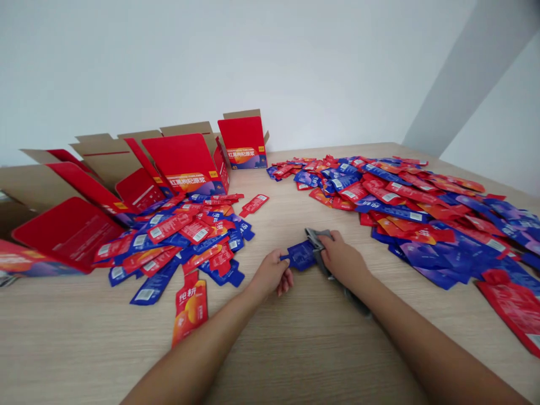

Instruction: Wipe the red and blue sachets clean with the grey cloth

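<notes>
- Left hand (272,273): the grip is a pinch, thumb and fingers closed on the narrow neck of a blue pouch (301,256).
- Blue pouch: flat, smooth and film-like, roughly rectangular with a tapered neck; located between the two hands, above the near-middle part of the counter (270,360).
- Right hand (343,261): the grip is closed around a grey cloth (317,243), soft and creased, folded against the pouch's right end; its darker tail hangs below the wrist.
- Counter: pale, wood-grained surface with a matte look.
- Left heap (198,230): glossy red and blue pouches, flat and necked, overlapping at many angles, some bearing white barcode panels.
- Red-orange pouch (189,309): printed with rounded orange shapes, lying at the heap's near edge beside the left forearm.
- Right heap (405,208): a broader, sloping spread of similar pouches, with wrinkled film and slight sheen.
- Cartons (179,160): red printed cardboard, brown inside, flaps raised, ranged behind and left of the left heap.
- Far carton (243,140): boxy, upright, near the plain white wall (295,67).
</notes>
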`<state>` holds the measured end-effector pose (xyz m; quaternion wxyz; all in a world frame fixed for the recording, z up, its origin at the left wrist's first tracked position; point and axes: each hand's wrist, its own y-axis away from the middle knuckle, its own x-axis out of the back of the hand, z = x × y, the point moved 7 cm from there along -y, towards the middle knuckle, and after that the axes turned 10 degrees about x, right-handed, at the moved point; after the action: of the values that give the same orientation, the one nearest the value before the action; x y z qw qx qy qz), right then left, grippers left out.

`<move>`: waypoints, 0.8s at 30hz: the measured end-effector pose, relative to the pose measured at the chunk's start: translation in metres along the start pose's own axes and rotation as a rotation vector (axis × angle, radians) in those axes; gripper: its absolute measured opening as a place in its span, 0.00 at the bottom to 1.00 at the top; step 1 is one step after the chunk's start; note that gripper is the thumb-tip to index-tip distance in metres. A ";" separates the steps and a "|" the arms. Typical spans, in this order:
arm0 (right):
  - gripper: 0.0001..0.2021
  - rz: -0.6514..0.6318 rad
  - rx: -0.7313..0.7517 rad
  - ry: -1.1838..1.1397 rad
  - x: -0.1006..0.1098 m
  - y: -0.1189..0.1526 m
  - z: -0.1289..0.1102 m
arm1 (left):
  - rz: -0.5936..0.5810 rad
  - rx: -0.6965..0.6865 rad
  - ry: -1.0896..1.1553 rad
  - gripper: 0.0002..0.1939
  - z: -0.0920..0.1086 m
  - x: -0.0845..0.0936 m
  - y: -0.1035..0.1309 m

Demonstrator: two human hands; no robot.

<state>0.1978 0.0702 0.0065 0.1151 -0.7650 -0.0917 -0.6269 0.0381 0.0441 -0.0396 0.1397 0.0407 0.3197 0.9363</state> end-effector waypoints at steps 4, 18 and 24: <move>0.20 0.103 -0.018 -0.051 0.008 0.003 0.010 | -0.019 0.019 0.050 0.15 0.001 0.003 0.002; 0.20 -0.012 0.010 -0.014 0.002 0.000 0.002 | 0.006 -0.088 0.157 0.11 0.000 0.006 -0.001; 0.20 0.139 -0.081 -0.145 0.005 -0.001 0.036 | 0.030 -0.129 0.327 0.07 0.007 0.014 0.004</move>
<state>0.2317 0.0820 0.0046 0.1204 -0.8170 -0.0210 -0.5636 0.0251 0.0496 -0.0320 0.0742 -0.1162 0.2767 0.9510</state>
